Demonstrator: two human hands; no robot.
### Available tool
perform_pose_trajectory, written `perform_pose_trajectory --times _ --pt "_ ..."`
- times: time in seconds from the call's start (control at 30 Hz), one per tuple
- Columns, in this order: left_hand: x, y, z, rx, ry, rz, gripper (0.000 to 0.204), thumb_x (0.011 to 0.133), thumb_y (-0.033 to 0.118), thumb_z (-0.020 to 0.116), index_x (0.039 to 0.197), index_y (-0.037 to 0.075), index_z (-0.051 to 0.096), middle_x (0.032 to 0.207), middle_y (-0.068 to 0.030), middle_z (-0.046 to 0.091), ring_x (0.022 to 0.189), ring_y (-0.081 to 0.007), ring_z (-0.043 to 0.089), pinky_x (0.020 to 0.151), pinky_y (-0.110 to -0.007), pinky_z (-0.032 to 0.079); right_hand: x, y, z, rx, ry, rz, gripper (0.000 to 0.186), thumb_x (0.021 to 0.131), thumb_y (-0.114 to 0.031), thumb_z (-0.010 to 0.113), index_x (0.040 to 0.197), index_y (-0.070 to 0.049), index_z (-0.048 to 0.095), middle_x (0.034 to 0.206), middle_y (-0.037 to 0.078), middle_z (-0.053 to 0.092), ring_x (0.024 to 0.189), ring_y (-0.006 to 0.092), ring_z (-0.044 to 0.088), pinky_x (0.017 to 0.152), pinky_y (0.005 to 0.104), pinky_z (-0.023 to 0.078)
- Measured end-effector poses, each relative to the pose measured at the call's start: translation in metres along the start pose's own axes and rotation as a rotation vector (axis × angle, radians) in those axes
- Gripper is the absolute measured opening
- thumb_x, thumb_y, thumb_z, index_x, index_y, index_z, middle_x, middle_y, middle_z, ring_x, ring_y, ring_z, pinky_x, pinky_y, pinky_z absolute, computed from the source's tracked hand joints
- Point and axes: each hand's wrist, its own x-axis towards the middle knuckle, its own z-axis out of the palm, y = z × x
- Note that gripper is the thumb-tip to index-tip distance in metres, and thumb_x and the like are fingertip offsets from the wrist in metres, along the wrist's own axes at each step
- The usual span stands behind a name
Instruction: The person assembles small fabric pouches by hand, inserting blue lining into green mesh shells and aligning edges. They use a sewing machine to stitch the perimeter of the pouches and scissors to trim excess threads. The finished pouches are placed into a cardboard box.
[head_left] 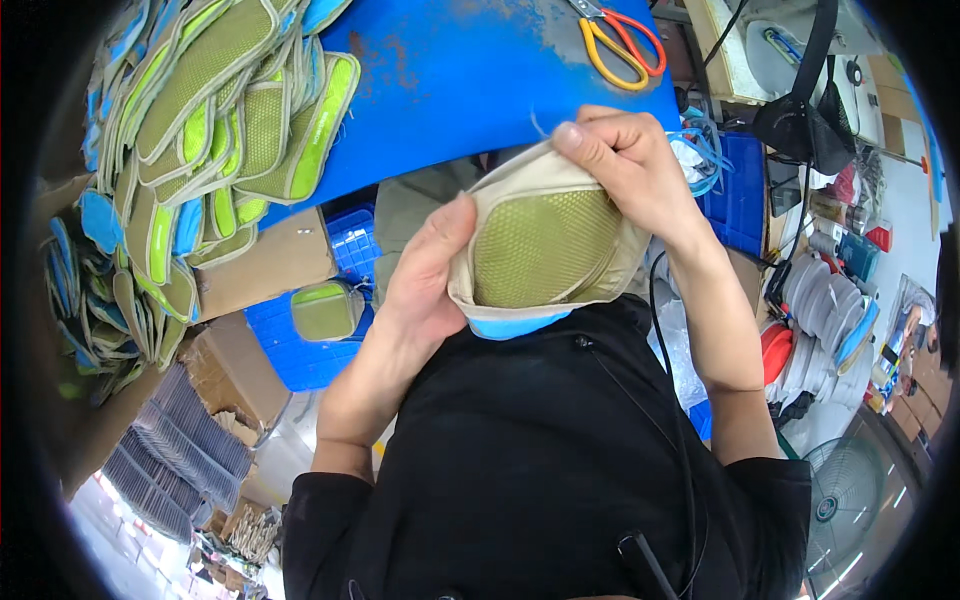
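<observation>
A small fabric pouch with an olive mesh inside, a beige rim and a blue patch at its lower edge is held up in front of my black shirt. Its mouth gapes toward me. My left hand grips the left side, thumb on the rim. At the upper right my right hand pinches the beige edge between thumb and fingers. A loose thread sticks up from the rim beside my right thumb. Beyond lies a blue tabletop, worn at the far side, with scissors that have yellow and red handles.
A heap of green, olive and blue sewn pieces covers the table's left end and hangs over it. Below sits a blue crate with a similar green pouch. Cardboard stands nearby. A fan is at lower right.
</observation>
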Motion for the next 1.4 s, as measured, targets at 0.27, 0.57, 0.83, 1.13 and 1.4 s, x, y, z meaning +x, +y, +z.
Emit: perform_pose_trajectory --times 0.27,0.57,0.83,1.13,1.4 --pt "0.017 0.018 -0.006 -0.039 0.065 0.021 0.057 0.109 0.042 0.048 0.143 -0.004 0.052 0.133 -0.0157 0.066 0.117 -0.0222 0.068 0.1 -0.037 0.055 0.011 0.006 -0.005 0.122 -0.006 -0.013 0.05 0.104 -0.04 0.063 0.077 0.002 0.071 0.069 -0.001 0.057 0.066 0.005 0.049 0.058 0.027 0.039" --pt "0.042 0.054 -0.025 0.705 0.095 0.325 0.029 0.106 0.03 0.059 0.107 0.003 0.07 0.094 -0.0003 0.069 0.084 -0.007 0.061 0.076 -0.025 0.05 0.012 0.002 -0.019 0.151 0.121 0.063 0.05 0.105 -0.04 0.062 0.08 0.003 0.07 0.072 -0.003 0.059 0.068 0.0039 0.048 0.059 0.0256 0.038" --pt "0.073 0.033 -0.01 1.311 0.272 0.694 0.017 0.096 0.012 0.071 0.104 -0.003 0.073 0.091 -0.0076 0.069 0.082 -0.0136 0.061 0.076 -0.027 0.047 0.011 0.014 -0.016 0.149 0.299 0.041 0.042 0.105 -0.035 0.063 0.085 0.001 0.07 0.082 -0.003 0.065 0.076 0.0028 0.053 0.066 0.0221 0.041" --pt "0.075 0.022 0.012 0.232 0.08 0.201 0.031 0.106 0.021 0.059 0.116 -0.005 0.072 0.105 -0.0067 0.075 0.093 -0.0085 0.065 0.085 -0.025 0.05 0.024 0.036 -0.025 0.387 0.267 0.173 0.037 0.103 -0.031 0.067 0.073 -0.008 0.067 0.067 -0.007 0.061 0.058 0.0002 0.047 0.054 0.0212 0.036" --pt "0.079 0.03 0.006 0.17 -0.001 0.155 0.032 0.106 0.023 0.059 0.118 -0.004 0.072 0.105 -0.0073 0.075 0.092 -0.009 0.068 0.082 -0.025 0.054 0.032 0.039 -0.018 0.509 0.35 0.206 0.031 0.103 -0.029 0.066 0.08 -0.008 0.067 0.073 -0.004 0.064 0.062 0.003 0.053 0.058 0.0218 0.042"
